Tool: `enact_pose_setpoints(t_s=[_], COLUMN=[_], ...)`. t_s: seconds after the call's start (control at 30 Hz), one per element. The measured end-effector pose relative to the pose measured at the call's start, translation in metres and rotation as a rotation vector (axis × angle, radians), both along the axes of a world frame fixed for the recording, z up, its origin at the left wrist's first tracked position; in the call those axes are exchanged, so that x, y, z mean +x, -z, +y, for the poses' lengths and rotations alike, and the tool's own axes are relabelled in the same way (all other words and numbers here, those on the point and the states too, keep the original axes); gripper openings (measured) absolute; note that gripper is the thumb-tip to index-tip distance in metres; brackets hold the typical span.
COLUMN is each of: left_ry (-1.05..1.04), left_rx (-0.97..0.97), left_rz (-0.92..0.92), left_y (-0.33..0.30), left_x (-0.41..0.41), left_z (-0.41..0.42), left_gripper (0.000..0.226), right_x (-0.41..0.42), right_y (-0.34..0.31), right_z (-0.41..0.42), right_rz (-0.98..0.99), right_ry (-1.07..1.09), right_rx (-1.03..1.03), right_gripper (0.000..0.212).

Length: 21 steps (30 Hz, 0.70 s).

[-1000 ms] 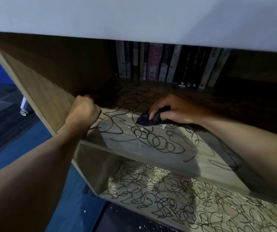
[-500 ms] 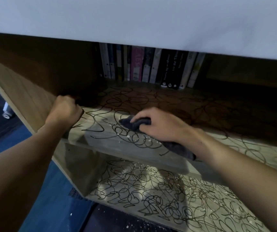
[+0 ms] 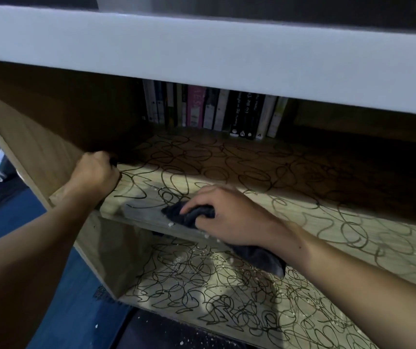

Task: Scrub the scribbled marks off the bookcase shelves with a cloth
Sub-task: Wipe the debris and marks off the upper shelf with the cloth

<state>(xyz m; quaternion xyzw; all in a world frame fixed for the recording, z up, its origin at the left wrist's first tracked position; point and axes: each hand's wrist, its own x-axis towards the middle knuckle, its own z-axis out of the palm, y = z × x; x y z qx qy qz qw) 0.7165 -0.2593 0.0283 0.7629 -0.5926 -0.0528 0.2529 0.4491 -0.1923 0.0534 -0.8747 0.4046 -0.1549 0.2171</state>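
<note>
**Dark cloth at the front edge of a scribbled shelf**

A wood-grain bookcase (image 3: 38,147) with a pale top board fills the view. Its upper shelf (image 3: 302,222) is covered with looping black scribbled marks (image 3: 201,162), and the lower shelf (image 3: 227,298) carries a denser tangle of the same lines, dotted with pale specks. A row of upright books (image 3: 212,112) with white, pink and black spines stands at the back of the upper shelf. Blue flooring (image 3: 63,311) shows below the bookcase on the left.

The right hand (image 3: 229,217) lies near the front edge of the upper shelf, its grip curled over a crumpled dark grey cloth (image 3: 184,214), which it presses onto the marks; a loose tail of the cloth hangs down past the shelf edge under the wrist. The left hand (image 3: 93,172) is at the left end of the same shelf against the side panel, its grip closed into a fist; I cannot tell whether it holds anything.
</note>
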Motion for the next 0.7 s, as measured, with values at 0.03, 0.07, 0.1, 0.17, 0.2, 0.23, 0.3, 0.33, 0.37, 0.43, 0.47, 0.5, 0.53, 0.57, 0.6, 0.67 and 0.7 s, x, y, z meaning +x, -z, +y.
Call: enact_pose_setpoints(t_s=[0.03, 0.07, 0.1, 0.17, 0.2, 0.23, 0.3, 0.33, 0.37, 0.43, 0.47, 0.5, 0.53, 0.57, 0.6, 0.67, 0.7], left_ry=[-0.002, 0.002, 0.002, -0.01, -0.018, -0.018, -0.005, 0.003, 0.004, 0.005, 0.007, 0.01, 0.008, 0.003, -0.003, -0.004, 0.002], left_rx=[-0.002, -0.006, -0.006, 0.001, 0.003, 0.002, -0.003, -0.004, -0.007, -0.01, -0.01, -0.008, -0.007, -0.005, -0.004, -0.01, -0.017], left_rz=[0.0, 0.003, 0.009, 0.012, 0.009, 0.006, 0.005, 0.005, 0.003, 0.0, 0.003, 0.006, 0.011, 0.014, 0.014, 0.011, 0.016], left_y=[0.0, 0.0, -0.001, -0.001, -0.001, -0.001, -0.002, -0.002, -0.002, -0.002, -0.002, -0.003, -0.003, -0.003, -0.003, -0.003, -0.003], left_x=[0.0, -0.001, -0.002, -0.003, -0.003, -0.003, -0.003, -0.003, -0.002, 0.0, 0.0, -0.001, -0.002, -0.003, -0.003, -0.003, -0.002], left_z=[0.001, 0.001, 0.0, 0.0, 0.0, 0.0, -0.001, -0.001, -0.001, -0.001, -0.001, -0.001, -0.001, 0.0, 0.0, 0.001, 0.001], left_gripper=[0.019, 0.019, 0.018, 0.016, 0.016, 0.016, 0.017, 0.017, 0.017, 0.017, 0.016, 0.015, 0.013, 0.011, 0.011, 0.012, 0.014], right_x=[0.001, 0.0, -0.002, -0.01, -0.013, -0.015, -0.013, -0.009, -0.003, 0.009, 0.014, 0.017, 0.02, 0.022, 0.022, 0.019, 0.016], right_y=[-0.002, -0.005, -0.007, -0.008, -0.007, -0.005, 0.004, 0.008, 0.01, 0.011, 0.011, 0.009, 0.008, 0.006, 0.005, 0.001, -0.001], right_z=[0.002, 0.0, -0.004, -0.018, -0.025, -0.028, -0.028, -0.025, -0.017, -0.002, 0.005, 0.012, 0.017, 0.02, 0.022, 0.02, 0.015], right_rz=[-0.014, -0.042, -0.072, -0.105, -0.103, -0.08, -0.022, -0.012, -0.011, -0.004, 0.008, 0.016, 0.011, 0.0, -0.012, -0.034, -0.047], right_ry=[-0.031, -0.037, -0.011, 0.116, 0.185, 0.228, 0.206, 0.176, 0.147, 0.077, 0.041, 0.009, -0.025, -0.059, -0.086, -0.096, -0.071], right_rx=[0.024, 0.034, 0.02, -0.039, -0.045, -0.046, -0.083, -0.099, -0.099, -0.089, -0.086, -0.077, -0.057, -0.03, -0.011, 0.002, -0.009], right_gripper=[0.03, 0.03, 0.03, 0.031, 0.031, 0.031, 0.032, 0.031, 0.031, 0.031, 0.031, 0.031, 0.031, 0.031, 0.031, 0.032, 0.032])
